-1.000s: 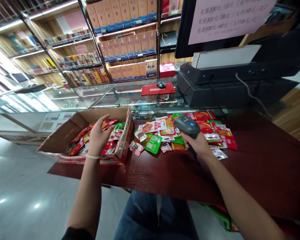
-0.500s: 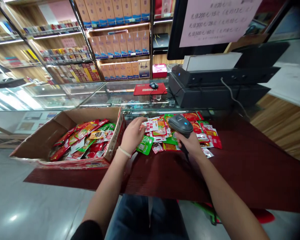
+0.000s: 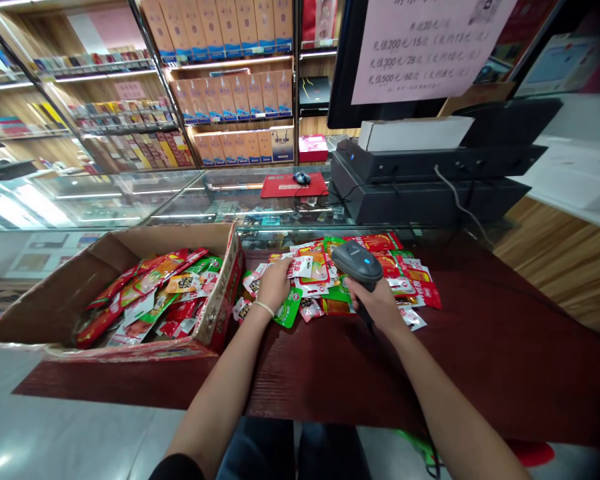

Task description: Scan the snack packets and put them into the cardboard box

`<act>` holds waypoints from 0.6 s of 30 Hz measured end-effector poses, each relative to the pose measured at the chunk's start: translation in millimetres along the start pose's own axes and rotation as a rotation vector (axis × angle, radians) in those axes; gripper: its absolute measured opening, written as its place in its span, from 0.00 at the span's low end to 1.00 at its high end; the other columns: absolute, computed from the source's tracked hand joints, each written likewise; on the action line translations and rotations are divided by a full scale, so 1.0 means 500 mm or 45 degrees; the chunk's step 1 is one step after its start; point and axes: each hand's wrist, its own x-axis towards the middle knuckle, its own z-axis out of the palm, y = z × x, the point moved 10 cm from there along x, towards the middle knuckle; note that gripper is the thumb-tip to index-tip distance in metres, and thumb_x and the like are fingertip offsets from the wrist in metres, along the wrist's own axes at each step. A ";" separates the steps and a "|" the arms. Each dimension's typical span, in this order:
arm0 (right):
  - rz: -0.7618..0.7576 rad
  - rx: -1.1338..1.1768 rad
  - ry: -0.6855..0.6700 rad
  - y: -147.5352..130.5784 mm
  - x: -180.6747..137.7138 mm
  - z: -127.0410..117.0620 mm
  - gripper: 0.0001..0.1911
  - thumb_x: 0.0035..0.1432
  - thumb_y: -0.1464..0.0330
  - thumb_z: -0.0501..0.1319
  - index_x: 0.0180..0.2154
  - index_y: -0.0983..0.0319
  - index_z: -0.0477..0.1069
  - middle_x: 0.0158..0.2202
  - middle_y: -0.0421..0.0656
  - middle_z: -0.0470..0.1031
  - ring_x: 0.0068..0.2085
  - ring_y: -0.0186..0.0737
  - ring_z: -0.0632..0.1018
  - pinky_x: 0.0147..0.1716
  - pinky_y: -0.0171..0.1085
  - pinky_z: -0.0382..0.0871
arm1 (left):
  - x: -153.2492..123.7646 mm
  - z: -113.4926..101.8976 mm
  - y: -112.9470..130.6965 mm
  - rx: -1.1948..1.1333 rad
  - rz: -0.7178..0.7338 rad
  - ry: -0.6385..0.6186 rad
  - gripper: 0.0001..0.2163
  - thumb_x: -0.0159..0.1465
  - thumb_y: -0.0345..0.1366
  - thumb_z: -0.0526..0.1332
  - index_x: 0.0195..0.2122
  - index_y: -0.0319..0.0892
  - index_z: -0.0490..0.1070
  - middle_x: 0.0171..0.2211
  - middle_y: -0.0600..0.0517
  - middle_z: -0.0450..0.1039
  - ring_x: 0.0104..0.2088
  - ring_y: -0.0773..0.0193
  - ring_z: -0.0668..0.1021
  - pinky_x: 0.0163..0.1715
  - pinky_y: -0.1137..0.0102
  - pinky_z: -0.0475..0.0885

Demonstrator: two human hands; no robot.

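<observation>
My left hand (image 3: 275, 285), with a pale band on the wrist, is at the left side of a pile of snack packets (image 3: 337, 291). Its fingers are closed at the left end of a white packet with red print (image 3: 300, 267); the fingertips are partly hidden. A green packet (image 3: 289, 308) lies just beside this hand. My right hand (image 3: 377, 303) grips a dark grey barcode scanner (image 3: 357, 260) by its handle. The scanner's head, with a small blue light, is above the packets and points away to the left.
An open cardboard box (image 3: 225, 293) of red and green packets stands left on the dark red counter (image 3: 330, 373). Behind are a glass case, a mouse on a red mat (image 3: 280, 187), black equipment (image 3: 430, 193) and a monitor with a pink notice (image 3: 420, 53). The scanner's cable hangs down.
My left hand has moved right, away from the box, onto the white packet, uncovering packets on its left. My right hand keeps the scanner nearly in place. The view has shifted slightly.
</observation>
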 end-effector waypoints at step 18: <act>-0.007 -0.020 0.017 -0.002 -0.003 -0.001 0.17 0.54 0.56 0.67 0.25 0.60 0.67 0.16 0.35 0.65 0.16 0.32 0.66 0.18 0.33 0.62 | -0.044 -0.098 -0.056 -1.303 -0.372 0.862 0.20 0.64 0.48 0.63 0.51 0.39 0.74 0.50 0.44 0.78 0.55 0.55 0.76 0.60 0.62 0.65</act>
